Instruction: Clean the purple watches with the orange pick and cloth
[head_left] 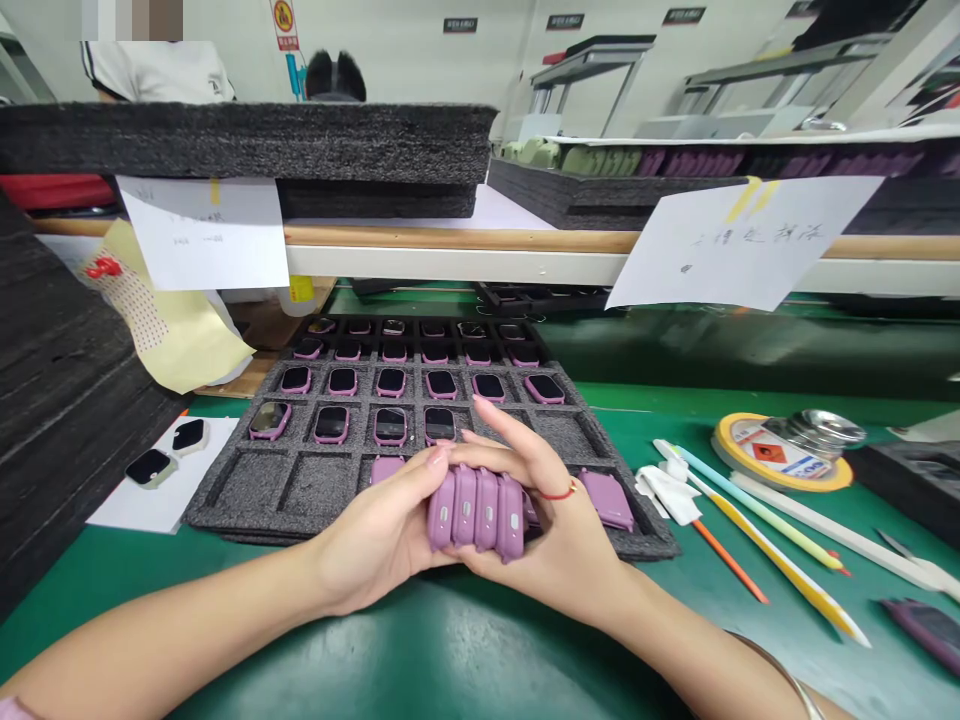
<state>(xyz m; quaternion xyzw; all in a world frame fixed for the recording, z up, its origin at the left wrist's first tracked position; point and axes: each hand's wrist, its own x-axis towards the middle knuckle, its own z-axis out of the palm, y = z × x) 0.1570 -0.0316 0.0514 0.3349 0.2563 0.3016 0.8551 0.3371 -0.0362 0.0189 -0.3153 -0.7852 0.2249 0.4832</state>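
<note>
Clasping row of purple cases (476, 512) between left hand (379, 545) and right hand (566, 540); far rows of tray (322, 485) already hold watches (391, 382), clasped cases outside tray.

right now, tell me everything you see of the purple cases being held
The purple cases sit side by side in a row, at least four, narrow sides facing the camera. They look smooth, like plastic or coated metal, with rounded edges; each shows a small pale oblong mark. The left hand and right hand cup them, near the foam tray.
</note>
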